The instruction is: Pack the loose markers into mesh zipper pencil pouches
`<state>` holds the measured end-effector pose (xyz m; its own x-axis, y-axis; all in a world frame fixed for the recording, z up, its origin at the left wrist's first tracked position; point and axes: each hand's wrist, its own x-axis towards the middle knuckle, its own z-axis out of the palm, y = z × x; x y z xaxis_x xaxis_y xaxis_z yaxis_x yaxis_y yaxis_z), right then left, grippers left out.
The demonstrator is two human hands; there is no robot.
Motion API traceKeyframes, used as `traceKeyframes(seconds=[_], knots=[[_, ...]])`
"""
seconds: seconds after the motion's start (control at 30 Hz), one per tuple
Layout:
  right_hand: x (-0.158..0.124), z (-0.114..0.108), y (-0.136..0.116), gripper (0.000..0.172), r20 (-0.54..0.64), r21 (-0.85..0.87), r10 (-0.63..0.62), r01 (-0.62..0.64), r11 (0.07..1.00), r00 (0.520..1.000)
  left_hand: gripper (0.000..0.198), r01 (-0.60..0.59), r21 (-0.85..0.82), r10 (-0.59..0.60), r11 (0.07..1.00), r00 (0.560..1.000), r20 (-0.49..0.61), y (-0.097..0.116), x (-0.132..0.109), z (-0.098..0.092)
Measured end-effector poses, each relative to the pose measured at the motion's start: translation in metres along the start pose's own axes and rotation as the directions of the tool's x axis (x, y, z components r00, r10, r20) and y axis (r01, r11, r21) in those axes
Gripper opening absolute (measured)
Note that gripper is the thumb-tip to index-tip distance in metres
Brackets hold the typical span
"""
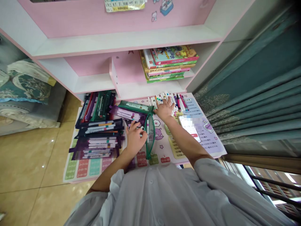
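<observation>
My left hand point(135, 137) is at the left edge of a green mesh zip pouch point(150, 142), thumb and index finger closing on that edge while the other fingers spread. One white marker point(148, 130) lies inside this pouch. Palm down, my right hand point(164, 109) reaches over a row of loose white markers point(160, 99), its fingers apart; the fingertips partly cover the markers. Just beyond my left hand lie a filled purple pouch point(128, 113) and a filled green pouch point(136, 106). Pink and purple pens point(181, 102) lie right of my right hand.
Filled dark and purple pouches point(100, 142) are stacked at the table's left, with more pouches point(101, 105) behind. A phone point(190, 128) lies beside my right forearm. Books point(169, 64) are piled on the shelf point(131, 89). A teal curtain point(258, 81) hangs at the right.
</observation>
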<state>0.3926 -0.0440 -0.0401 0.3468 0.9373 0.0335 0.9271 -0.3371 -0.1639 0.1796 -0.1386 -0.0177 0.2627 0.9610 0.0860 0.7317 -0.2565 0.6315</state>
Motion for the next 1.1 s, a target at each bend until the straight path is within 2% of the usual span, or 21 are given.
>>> traceKeyframes(seconds=[0.1,0.2,0.27,0.37,0.5,0.6,0.7,0.9,1.1], knots=[[-0.002,-0.006,0.0,0.036,-0.025,0.026,-0.017,0.018,0.999,1.0,0.019,0.008,0.002,-0.008,1.0,1.0,-0.002,0.0,0.001,0.0],[-0.019,-0.021,0.001,0.023,-0.095,0.108,-0.029,0.039,0.993,0.995,0.018,0.008,0.002,-0.008,1.0,1.0,-0.002,0.0,0.001,0.001],[-0.042,-0.035,0.002,0.017,-0.168,0.184,-0.031,0.063,0.981,0.985,0.018,0.005,-0.002,-0.005,1.0,1.0,-0.008,0.0,0.001,0.001],[-0.086,-0.054,0.001,0.017,-0.253,0.308,-0.102,0.18,0.934,0.962,0.019,0.003,-0.006,-0.003,1.0,1.0,-0.013,-0.001,0.001,0.001],[-0.135,-0.061,-0.006,0.017,-0.299,0.382,-0.21,0.318,0.868,0.931,0.019,-0.003,-0.006,0.003,1.0,1.0,-0.008,-0.003,0.002,0.001],[-0.155,-0.051,-0.013,0.015,-0.271,0.371,-0.237,0.328,0.869,0.933,0.018,-0.01,-0.002,0.01,1.0,1.0,-0.01,-0.004,0.003,0.001],[-0.163,-0.04,-0.02,0.013,-0.213,0.332,-0.212,0.274,0.903,0.954,0.018,-0.008,0.004,0.008,1.0,1.0,-0.017,-0.003,0.003,0.001],[-0.16,-0.034,-0.031,0.013,-0.078,0.267,-0.191,0.205,0.942,0.979,0.019,-0.014,0.018,0.014,1.0,1.0,-0.026,-0.002,0.003,0.003],[-0.149,-0.029,-0.036,0.015,0.036,0.217,-0.216,0.203,0.955,0.976,0.017,-0.018,0.021,0.018,1.0,1.0,-0.01,-0.004,0.003,0.003]])
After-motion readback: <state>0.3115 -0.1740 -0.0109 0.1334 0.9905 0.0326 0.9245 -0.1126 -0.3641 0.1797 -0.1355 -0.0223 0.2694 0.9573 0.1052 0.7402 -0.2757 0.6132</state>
